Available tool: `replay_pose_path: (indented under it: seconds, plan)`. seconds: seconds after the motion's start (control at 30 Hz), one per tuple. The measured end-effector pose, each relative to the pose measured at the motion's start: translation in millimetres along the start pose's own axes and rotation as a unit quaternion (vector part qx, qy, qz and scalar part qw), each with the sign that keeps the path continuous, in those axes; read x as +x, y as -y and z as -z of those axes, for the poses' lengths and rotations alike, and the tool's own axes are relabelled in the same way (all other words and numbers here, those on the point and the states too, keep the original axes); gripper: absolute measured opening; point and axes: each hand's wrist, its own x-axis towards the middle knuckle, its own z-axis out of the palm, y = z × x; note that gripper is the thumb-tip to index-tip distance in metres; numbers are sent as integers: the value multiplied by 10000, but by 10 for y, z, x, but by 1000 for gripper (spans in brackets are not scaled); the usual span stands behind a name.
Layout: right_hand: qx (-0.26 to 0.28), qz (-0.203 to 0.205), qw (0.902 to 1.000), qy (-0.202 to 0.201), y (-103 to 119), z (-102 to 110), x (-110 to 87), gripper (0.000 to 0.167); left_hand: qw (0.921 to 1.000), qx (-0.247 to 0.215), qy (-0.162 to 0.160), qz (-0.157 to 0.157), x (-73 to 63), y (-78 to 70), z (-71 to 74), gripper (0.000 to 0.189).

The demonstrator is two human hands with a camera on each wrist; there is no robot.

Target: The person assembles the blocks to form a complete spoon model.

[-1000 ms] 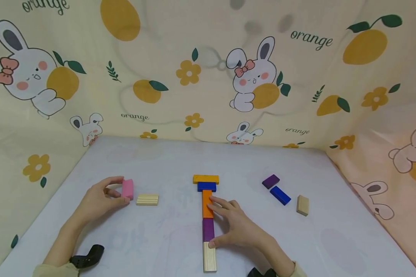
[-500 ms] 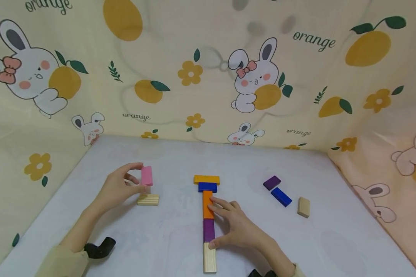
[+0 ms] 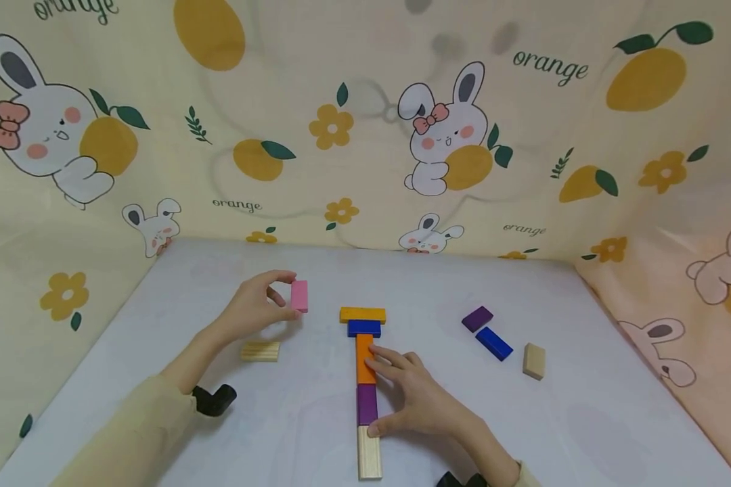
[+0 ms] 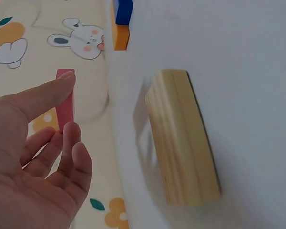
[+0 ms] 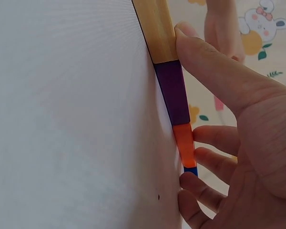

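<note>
My left hand [image 3: 250,308] pinches a pink block [image 3: 300,297] by its two ends between thumb and fingertips, held up off the table. Nearer to me, a pale wooden block [image 3: 259,352] lies by itself. A line of blocks runs away from me in the middle: plain wood [image 3: 369,460], purple [image 3: 367,404], orange [image 3: 363,358], then blue [image 3: 363,329] and yellow [image 3: 362,315] set crosswise at the far end. Spread along it, my right hand [image 3: 423,399] rests its thumb on the wooden block and its fingertips on the orange one.
To the right lie a purple block [image 3: 478,318], a blue block [image 3: 494,343] and a plain wooden block [image 3: 534,360]. A printed cloth [image 3: 365,149] hangs behind and at both sides of the white table [image 3: 432,291].
My left hand has carried the pink block to the right and farther back, past the loose wooden block and towards the line. The right hand stays where it was.
</note>
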Motion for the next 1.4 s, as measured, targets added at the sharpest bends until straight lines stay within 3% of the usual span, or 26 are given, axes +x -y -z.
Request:
replay_pose_path:
  seconds: [0.27,0.43,0.57,0.73,1.1,1.4]
  plan:
    - [8,-52,10000,34,11,9,14,99,9999,16,141,-15,274,-86,-189,69]
    - [-39,-100,9999,38,-3,25,9,99,9997,-205,141,0,421,-85,-326,69]
    - [-93,-86,9999,24,-23,27,7,99,9990,-372,112,219,518,-50,-430,68]
    - [-91,-39,9999,-16,-30,21,7,98,9988,-170,125,448,612,11,-530,69]
    - [-66,-20,10000,26,-14,7,20,98,9964,-164,255,786,630,104,-658,66]
    - [-16,-94,10000,23,-3,-7,22,98,9924,-408,726,904,661,150,-634,70]
